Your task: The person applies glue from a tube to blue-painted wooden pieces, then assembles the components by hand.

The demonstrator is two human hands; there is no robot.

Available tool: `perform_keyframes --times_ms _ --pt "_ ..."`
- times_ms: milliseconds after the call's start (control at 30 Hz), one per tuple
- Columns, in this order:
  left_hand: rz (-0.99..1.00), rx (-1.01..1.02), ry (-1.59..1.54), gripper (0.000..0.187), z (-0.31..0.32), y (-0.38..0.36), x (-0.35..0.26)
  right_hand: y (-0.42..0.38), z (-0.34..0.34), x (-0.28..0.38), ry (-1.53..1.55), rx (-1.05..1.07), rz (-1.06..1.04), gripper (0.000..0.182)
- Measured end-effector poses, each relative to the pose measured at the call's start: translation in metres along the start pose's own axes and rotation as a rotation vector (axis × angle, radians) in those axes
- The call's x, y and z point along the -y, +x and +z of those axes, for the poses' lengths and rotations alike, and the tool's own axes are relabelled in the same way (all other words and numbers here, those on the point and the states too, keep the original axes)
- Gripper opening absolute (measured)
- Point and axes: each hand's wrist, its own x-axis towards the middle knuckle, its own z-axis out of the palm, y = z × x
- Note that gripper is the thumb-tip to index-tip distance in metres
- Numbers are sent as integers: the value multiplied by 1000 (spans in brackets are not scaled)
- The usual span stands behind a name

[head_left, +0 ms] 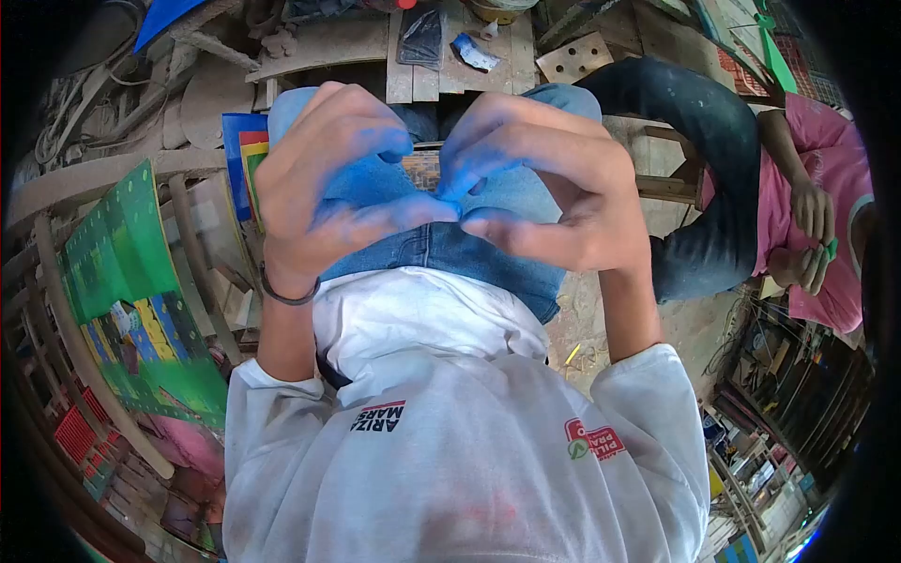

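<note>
My left hand, with a dark band on the wrist, is raised over my lap. Its fingers are curled and its thumb reaches right, leaving a wide gap with nothing visible in it. My right hand faces it, its index finger and thumb closing around the tip of my left thumb. Anything small between those tips is hidden. Blue colour covers the fingers of both hands. Beneath them are my blue jeans, also stained brighter blue on the thigh.
Ahead stands a wooden bench bearing a black packet and a blue-and-white scrap. A wooden block with holes lies right of it. At right sits a person in a pink shirt. Green painted panels lean at left.
</note>
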Motion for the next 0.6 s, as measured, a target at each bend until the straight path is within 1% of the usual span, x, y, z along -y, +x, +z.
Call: perform_keyframes --times_ms 67,100,167,200,267,400,600 --pt "55 -9 46 50 -1 0 3 0 0 1 -89 -3 -63 25" --pt "27 -2 39 50 -4 -4 0 -2 6 4 -68 -7 -42 25" --pt "75 -24 71 51 -4 -4 4 0 6 6 -203 -36 -122 19" --pt "75 -22 73 51 -6 -4 5 0 6 5 -201 -38 -123 19" --pt "105 -7 100 51 -9 -2 6 0 5 6 -295 -35 -167 19" --pt "142 17 133 53 -13 4 4 1 1 9 -317 -6 -173 20" --pt "184 35 214 55 -19 9 2 0 6 9 -328 -75 -124 20"
